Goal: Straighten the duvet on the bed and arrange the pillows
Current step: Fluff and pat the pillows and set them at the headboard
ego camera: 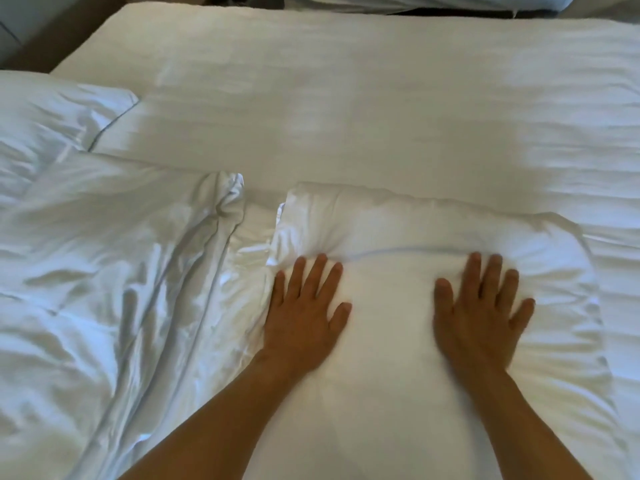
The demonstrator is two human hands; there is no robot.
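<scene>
A white pillow (388,230) lies on the bed in front of me, at centre right. Both my palms press flat on its top. My left hand (304,306) rests near the pillow's left edge with fingers spread, holding nothing. My right hand (481,306) lies flat toward the pillow's right side, also spread. The white duvet (104,271) is bunched and wrinkled on the left, its folded edge running down beside the pillow. A second pillow (52,123) sits at the far left.
The bare white sheet of the mattress (346,98) stretches across the far half of the bed. A dark gap and another white bed (415,1) show beyond the top edge. Dark floor (31,46) shows at top left.
</scene>
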